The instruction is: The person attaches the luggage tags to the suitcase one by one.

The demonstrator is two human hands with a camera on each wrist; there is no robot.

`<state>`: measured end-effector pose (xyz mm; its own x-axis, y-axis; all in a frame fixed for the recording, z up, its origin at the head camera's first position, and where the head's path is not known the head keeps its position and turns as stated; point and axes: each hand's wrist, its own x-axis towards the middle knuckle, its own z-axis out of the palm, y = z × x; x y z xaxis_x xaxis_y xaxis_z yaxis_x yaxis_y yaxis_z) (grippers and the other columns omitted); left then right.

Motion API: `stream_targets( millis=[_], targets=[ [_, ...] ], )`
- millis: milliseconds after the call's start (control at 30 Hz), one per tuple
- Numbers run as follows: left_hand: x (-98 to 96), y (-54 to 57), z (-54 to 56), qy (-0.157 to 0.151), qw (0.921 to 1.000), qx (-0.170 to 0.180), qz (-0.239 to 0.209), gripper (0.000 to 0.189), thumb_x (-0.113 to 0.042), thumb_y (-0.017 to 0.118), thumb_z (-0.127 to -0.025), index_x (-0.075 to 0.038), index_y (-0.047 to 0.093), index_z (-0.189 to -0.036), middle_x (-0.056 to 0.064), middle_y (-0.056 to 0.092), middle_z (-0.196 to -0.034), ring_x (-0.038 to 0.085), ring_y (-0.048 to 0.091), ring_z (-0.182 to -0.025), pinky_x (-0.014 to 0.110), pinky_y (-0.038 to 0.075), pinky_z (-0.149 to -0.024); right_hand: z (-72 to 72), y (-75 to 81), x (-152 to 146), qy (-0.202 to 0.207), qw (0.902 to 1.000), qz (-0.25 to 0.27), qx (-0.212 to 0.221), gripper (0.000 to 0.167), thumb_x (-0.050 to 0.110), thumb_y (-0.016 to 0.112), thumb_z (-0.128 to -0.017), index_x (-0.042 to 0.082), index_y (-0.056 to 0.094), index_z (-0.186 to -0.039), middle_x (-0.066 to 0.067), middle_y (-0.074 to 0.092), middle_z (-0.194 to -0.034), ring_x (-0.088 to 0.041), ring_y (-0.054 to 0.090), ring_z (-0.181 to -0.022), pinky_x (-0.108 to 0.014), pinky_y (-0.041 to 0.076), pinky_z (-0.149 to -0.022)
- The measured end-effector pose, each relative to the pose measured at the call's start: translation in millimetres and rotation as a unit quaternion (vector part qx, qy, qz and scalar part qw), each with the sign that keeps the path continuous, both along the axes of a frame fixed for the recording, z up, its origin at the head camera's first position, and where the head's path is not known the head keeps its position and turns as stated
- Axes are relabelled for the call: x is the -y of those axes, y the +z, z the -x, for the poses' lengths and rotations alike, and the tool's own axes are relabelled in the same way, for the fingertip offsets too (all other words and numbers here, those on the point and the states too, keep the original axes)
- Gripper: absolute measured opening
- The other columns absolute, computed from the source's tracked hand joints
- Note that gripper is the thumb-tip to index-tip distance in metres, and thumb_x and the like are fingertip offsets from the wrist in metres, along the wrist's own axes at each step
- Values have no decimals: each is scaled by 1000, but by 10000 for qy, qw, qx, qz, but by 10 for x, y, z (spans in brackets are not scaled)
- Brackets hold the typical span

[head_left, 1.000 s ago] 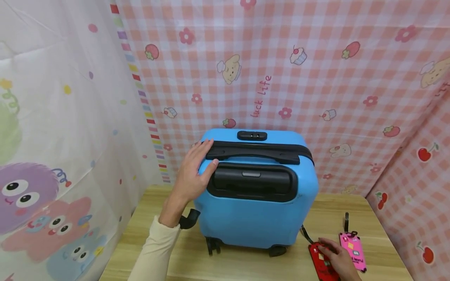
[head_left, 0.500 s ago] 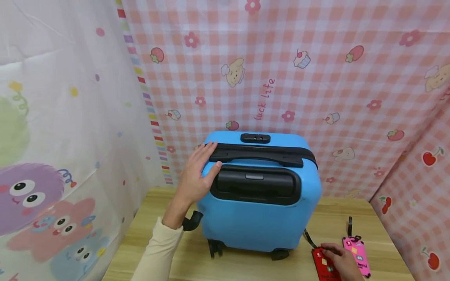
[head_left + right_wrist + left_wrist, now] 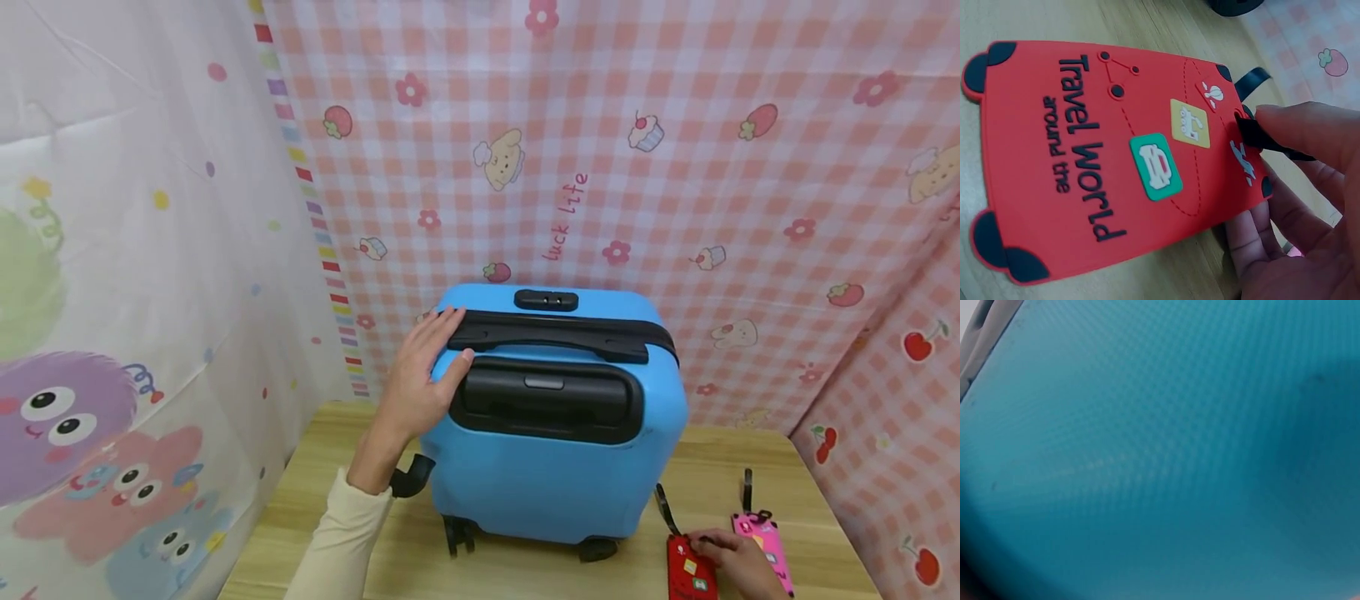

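Note:
A blue hard-shell suitcase (image 3: 555, 487) stands upright on the table, with a black handle (image 3: 551, 337) on its top. My left hand (image 3: 416, 383) rests on its upper left corner, thumb and fingers extended, the fingertips at the end of that handle. Blue shell fills nearly all of the left wrist view. On the right, my right hand (image 3: 738, 562) holds a red luggage tag (image 3: 1147, 162) by its strap end. Thumb and a finger pinch the black strap (image 3: 1260, 136), and other fingers lie partly under the tag. The tag's face reads "Travel World around the".
A pink luggage tag (image 3: 767, 537) with a black strap lies on the wooden table (image 3: 798, 487), partly behind my right hand. Checked cloth (image 3: 570, 150) hangs close behind the suitcase, and printed white cloth (image 3: 225, 292) hangs at the left.
My right hand has shifted from over the red tag's face to its strap end, and the tag has turned slightly. The left hand stays on the suitcase. The head view has shifted a little.

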<state>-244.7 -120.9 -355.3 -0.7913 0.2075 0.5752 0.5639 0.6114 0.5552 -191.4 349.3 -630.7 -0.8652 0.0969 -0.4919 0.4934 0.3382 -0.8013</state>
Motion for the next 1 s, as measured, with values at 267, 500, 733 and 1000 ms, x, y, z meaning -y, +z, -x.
stream_targets(
  millis=[267,500,733,1000],
  targets=[
    [-19,10,-12,-11,10000,-15,10,54,-35,54,-100,-17,45,-150,10,41,-155,30,31,-147,55,22,-119,-33,22,-9,-82,9999,-106,-41,28,23,68,-94,3,72,-112,-7,70,-104,-22,61,-94,-40,52,-78],
    [-15,13,-13,-16,10000,-77,13,54,-33,55,-99,-16,45,-150,11,42,-155,32,31,-146,55,22,-118,-52,37,-28,7,9999,-56,-86,32,24,70,-92,1,71,-115,-8,70,-101,-20,62,-89,-38,53,-75],
    [-3,-3,-10,49,10000,17,-8,54,-36,53,-100,-17,45,-150,10,41,-155,31,31,-146,56,23,-118,-48,88,-2,-42,10000,-34,-66,34,24,74,-89,5,71,-117,-10,69,-110,-28,60,-100,-43,53,-81],
    [-10,-7,-11,56,10000,-30,5,54,-36,53,-100,-18,45,-150,10,42,-155,31,31,-146,56,23,-118,-63,171,15,-153,9992,54,-354,42,30,74,-89,3,69,-121,-11,68,-115,-24,61,-101,-41,55,-80]
  ],
)
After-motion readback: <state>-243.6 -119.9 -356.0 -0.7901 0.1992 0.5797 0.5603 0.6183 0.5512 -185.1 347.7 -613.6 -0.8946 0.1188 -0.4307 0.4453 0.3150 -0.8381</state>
